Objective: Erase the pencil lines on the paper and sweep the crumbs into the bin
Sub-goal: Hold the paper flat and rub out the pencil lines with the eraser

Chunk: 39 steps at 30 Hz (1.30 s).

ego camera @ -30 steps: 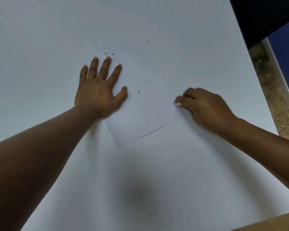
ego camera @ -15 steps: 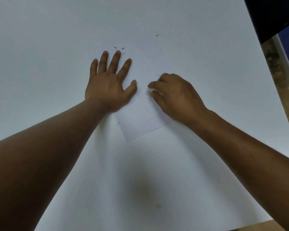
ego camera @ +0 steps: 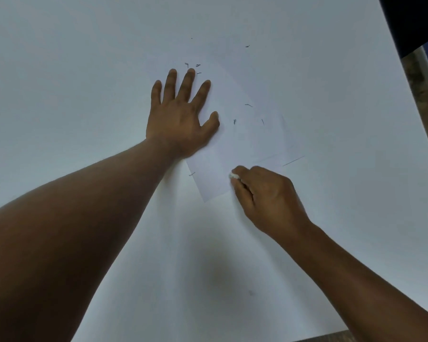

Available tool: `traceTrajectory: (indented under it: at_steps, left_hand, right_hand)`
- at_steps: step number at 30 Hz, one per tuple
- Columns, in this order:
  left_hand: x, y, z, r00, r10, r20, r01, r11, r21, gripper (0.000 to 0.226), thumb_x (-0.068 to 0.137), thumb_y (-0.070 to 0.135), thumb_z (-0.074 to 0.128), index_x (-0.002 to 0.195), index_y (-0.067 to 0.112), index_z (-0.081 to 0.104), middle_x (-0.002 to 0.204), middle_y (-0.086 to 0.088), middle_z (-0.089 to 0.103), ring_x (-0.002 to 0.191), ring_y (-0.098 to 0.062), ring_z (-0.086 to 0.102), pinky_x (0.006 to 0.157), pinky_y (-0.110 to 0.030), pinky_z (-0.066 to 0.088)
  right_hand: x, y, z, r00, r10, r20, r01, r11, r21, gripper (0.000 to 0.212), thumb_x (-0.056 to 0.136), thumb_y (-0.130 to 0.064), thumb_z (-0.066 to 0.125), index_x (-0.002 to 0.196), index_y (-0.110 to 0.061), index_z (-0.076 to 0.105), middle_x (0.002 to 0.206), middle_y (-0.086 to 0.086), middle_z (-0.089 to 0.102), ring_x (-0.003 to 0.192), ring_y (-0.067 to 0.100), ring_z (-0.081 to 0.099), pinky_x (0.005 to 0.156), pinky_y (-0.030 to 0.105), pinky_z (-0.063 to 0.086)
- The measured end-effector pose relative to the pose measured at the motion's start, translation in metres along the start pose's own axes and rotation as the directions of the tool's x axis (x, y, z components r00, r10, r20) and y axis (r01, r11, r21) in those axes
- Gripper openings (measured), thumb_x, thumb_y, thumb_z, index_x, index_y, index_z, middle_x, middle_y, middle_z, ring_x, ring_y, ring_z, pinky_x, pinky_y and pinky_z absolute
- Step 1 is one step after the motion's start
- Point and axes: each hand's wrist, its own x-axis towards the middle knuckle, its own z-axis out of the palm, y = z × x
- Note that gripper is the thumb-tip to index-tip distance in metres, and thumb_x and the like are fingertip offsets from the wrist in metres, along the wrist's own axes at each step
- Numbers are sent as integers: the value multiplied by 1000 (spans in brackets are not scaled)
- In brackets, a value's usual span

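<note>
The left hand [ego camera: 181, 119] lay flat, fingers spread, pinning the paper [ego camera: 242, 144] to the surface [ego camera: 84, 70], while the right hand [ego camera: 265, 196] pinched the eraser [ego camera: 233, 176] at the paper's near edge, crumbs [ego camera: 234, 121] lying farther up

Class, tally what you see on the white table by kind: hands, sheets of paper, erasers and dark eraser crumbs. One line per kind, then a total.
Hands: 2 (left hand, right hand)
Sheets of paper: 1 (paper)
Erasers: 1 (white eraser)
Eraser crumbs: about 9 visible
Total: about 13
</note>
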Motion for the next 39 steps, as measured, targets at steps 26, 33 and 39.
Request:
traceTrajectory:
  at_steps: [26, 33, 39]
  left_hand:
    - [1, -2, 0, 1000, 18, -6, -18, 1000, -4, 74, 101, 64, 23, 165, 29, 15, 174, -7, 5, 159, -37, -4, 127, -56, -3]
    - [0, -2, -2, 1000, 23, 4, -23, 999, -33, 72, 102, 63, 23, 165, 29, 15, 174, -6, 4, 159, -36, -6, 127, -55, -5]
    - [-2, -5, -4, 997, 68, -42, -74, 986, -147, 69, 103, 54, 22, 163, 22, 25, 172, -6, 18, 159, -33, 6, 127, -53, 1]
  right_hand:
    - [7, -13, 26, 996, -89, -16, 89, 996, 1, 23, 89, -4, 61, 109, -10, 69, 83, 7, 58, 71, 26, 56, 56, 41, 53]
    - [-21, -4, 4, 998, 64, -19, -58, 970, 234, 15, 94, -14, 60, 104, -16, 71, 93, 0, 68, 83, 17, 66, 75, 35, 54]
    - [20, -1, 3, 925, 368, -100, -294, 855, 426, 16, 97, -26, 60, 106, -18, 70, 82, -10, 69, 76, 13, 66, 77, 35, 56]
